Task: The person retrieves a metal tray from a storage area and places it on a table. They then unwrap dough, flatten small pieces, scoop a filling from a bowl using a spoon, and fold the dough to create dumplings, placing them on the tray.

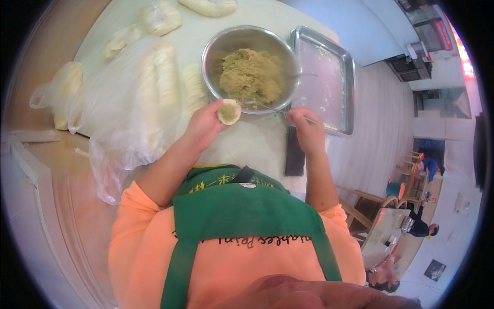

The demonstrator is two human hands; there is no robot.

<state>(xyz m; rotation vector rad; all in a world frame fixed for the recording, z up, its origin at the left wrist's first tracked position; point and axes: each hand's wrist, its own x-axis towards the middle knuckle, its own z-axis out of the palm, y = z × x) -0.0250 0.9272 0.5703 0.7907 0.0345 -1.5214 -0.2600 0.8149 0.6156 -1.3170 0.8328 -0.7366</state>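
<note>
My left hand [202,125] holds a small round dough wrapper [231,121] by its edge, with a dab of greenish-brown filling [229,111] at its centre. A thin metal utensil [272,109] is in my right hand [310,131], its far end pointing left over the near rim of the steel bowl [211,73], close to the wrapper. I cannot tell whether that end is a spoon or a spatula. Inside the bowl is a large mound of the same crumbly filling [251,73]. Stacked dough wrappers [194,89] lie just left of the bowl.
Rows of wrappers lie under a clear plastic bag [127,104] on the left, with more bagged wrappers [162,18] behind. Right of the bowl stands a metal tray [320,81] with pale crumbs. A dark phone [295,154] lies below my right hand. People sit farther right.
</note>
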